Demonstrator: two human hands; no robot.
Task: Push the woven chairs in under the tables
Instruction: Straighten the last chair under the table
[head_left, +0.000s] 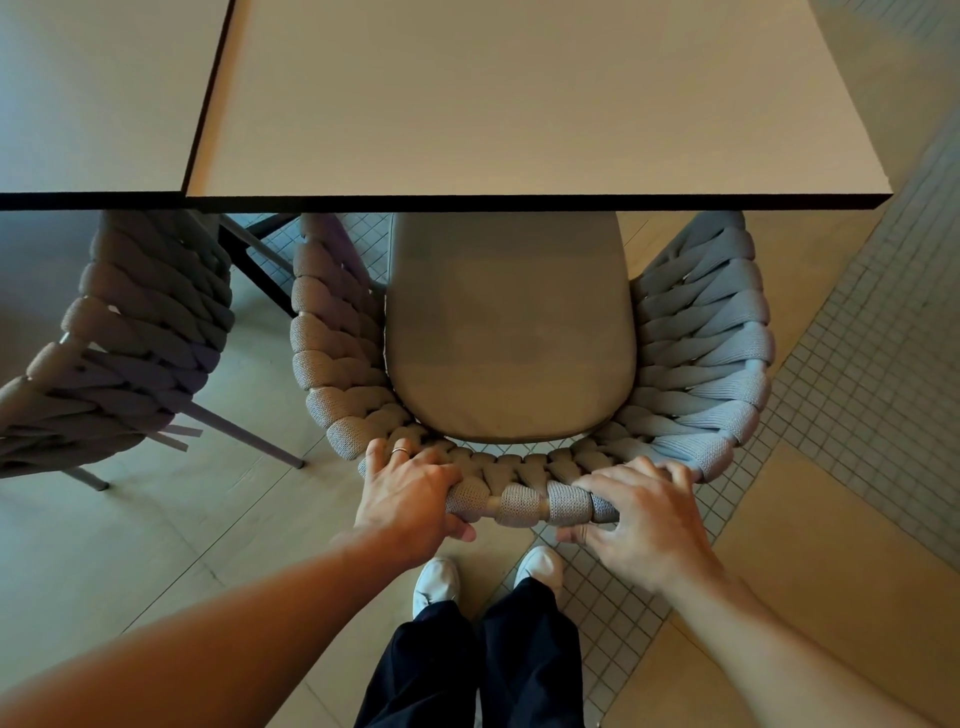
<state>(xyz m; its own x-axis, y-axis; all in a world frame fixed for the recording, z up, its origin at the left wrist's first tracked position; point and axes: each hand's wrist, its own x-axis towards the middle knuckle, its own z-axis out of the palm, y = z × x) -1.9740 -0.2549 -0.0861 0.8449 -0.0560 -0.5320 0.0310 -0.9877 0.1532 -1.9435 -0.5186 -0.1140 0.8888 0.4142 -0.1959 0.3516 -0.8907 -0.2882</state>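
A grey woven chair (701, 353) with a tan seat cushion (511, 332) stands right in front of me, its front part under the beige table (519, 104). My left hand (410, 493) grips the top of the chair's back rail on the left, fingers over it and thumb underneath. My right hand (644, 514) grips the same rail on the right, with its thumb below the rail. A second woven chair (140, 332) stands to the left, partly under the neighbouring table (104, 93).
My two feet in white shoes (436, 582) stand just behind the chair. The floor is beige slabs with bands of small grey mosaic tiles (857, 364) to the right. A dark table leg (254, 270) shows between the two chairs.
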